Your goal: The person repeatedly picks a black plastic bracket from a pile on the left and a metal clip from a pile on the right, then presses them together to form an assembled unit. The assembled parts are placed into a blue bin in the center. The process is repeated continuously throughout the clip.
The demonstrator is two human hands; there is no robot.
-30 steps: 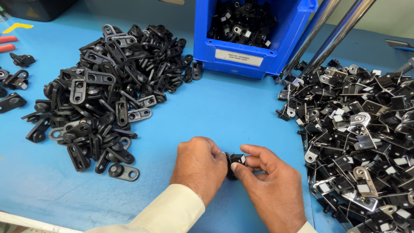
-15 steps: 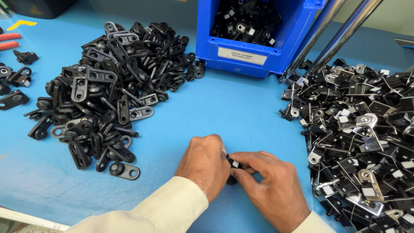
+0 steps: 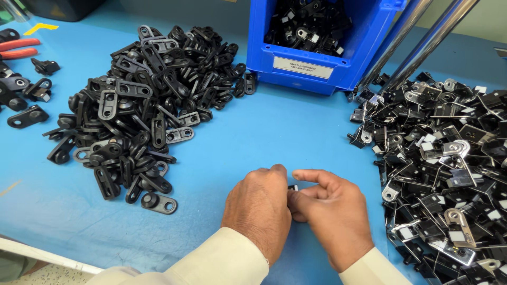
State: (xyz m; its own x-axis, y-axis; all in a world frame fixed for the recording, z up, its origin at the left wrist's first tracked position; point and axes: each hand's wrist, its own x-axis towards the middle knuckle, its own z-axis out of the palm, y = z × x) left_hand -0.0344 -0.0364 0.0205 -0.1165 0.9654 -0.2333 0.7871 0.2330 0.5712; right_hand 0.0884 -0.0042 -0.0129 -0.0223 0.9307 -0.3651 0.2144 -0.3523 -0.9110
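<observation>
Two hands are meeting low on the blue desk [image 3: 296, 132]. The left hand [image 3: 259, 208] and right hand [image 3: 335, 216] are pressing their fingers together around one small black part [image 3: 293, 188], which is mostly hidden between them. One pile of black brackets [image 3: 142, 105], too many to count, is lying to the left; one pile of black-and-silver clips [image 3: 449, 158] is lying to the right. One blue bin [image 3: 327, 58] holding more parts is standing behind, two metal rods [image 3: 412, 42] leaning beside it. Red pliers [image 3: 18, 47] are lying at the far left.
</observation>
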